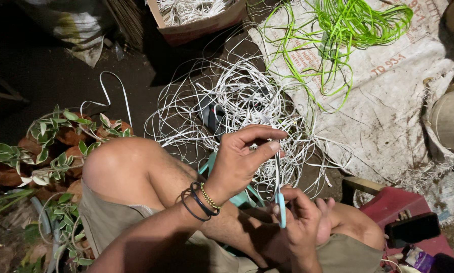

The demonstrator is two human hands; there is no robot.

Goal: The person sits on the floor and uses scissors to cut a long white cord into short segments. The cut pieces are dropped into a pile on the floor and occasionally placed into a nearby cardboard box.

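My left hand (244, 159), with dark and gold bracelets at the wrist, is raised above my bare knee and pinches a thin white strip (277, 167) between thumb and fingers. My right hand (303, 217) sits lower, near my lap, closed on a pair of scissors with light blue handles (282, 207); the blades point up along the strip toward my left hand. Beyond both hands a big tangle of white strips (242, 96) lies on the ground. I sit on a teal stool (239, 198).
Bright green strips (345, 30) lie on a white woven sack (388, 101) at the upper right. A cardboard box (196, 25) with white strips stands at the top. Leafy potted plants (60, 141) are at the left. A red surface (393, 207) holds a dark phone (413, 228).
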